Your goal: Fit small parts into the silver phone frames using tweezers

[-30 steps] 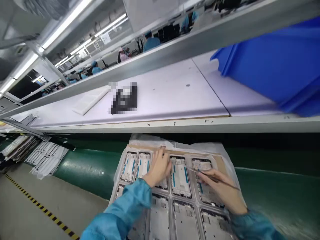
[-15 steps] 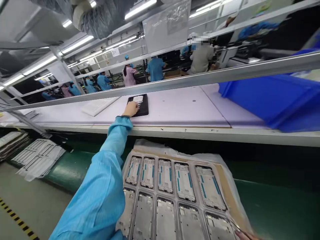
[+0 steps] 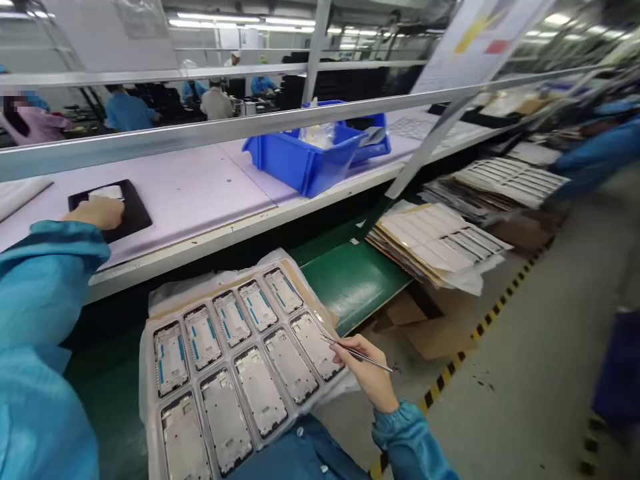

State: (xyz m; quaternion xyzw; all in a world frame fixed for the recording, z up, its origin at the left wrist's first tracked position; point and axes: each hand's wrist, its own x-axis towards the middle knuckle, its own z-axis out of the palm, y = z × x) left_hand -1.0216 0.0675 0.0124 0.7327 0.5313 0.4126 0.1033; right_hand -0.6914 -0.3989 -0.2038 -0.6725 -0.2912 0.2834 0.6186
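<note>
My left hand (image 3: 100,211) reaches to a black tray (image 3: 136,212) on the shelf, its fingers curled beside a small white stack (image 3: 107,193); what they pinch, if anything, is hidden. In my right hand (image 3: 369,367) is a pair of metal tweezers (image 3: 367,359), tips over a metal phone frame (image 3: 317,347) at the near row's right end. The frames lie in two rows in a clear plastic tray (image 3: 197,380). Each far-row frame (image 3: 232,319) carries blue strips; the near-row frames (image 3: 227,421) show none.
Blue bins (image 3: 305,160) stand on the white shelf (image 3: 185,180), with a metal rail (image 3: 200,133) running above it. Stacked trays and cardboard (image 3: 435,243) lie to the right on the green surface (image 3: 360,277). Co-workers (image 3: 127,109) are across the line; a blue sleeve (image 3: 600,157) shows far right.
The view has swung right, bringing the bins, stacked trays and my whole right hand with the tweezers into sight. My left hand remains at the black tray.
</note>
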